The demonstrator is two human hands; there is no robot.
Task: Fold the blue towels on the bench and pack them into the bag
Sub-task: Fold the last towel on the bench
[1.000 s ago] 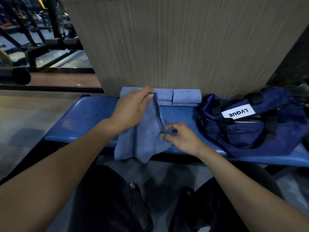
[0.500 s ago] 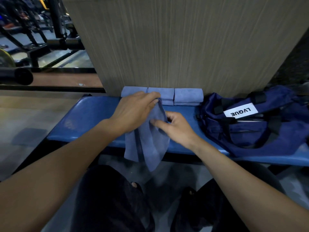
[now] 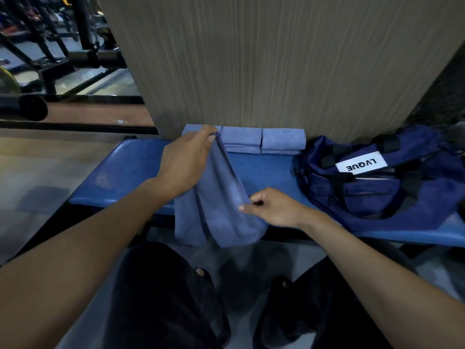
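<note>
Blue towel point(image 3: 221, 197), pinched by left hand point(image 3: 185, 165) and right hand point(image 3: 273, 209), runs lengthwise from frame centre downward over the bench point(image 3: 130, 177) edge, folded towels point(image 3: 261, 141) behind, bag point(image 3: 377, 182) right.

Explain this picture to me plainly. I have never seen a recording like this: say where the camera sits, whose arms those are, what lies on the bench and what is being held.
No machine here: a person wears one wide-angle camera on the head, looking forward and down, so both arms belong to the wearer.

The left hand grips the top edge of a loose blue towel, and the right hand pinches its side edge. The towel drapes over the front edge of the blue bench.

At the back of the bench, against a wood-grain panel, folded towels lie side by side. To the right a dark blue bag with a white label rests on the bench. Gym equipment shows at upper left.
</note>
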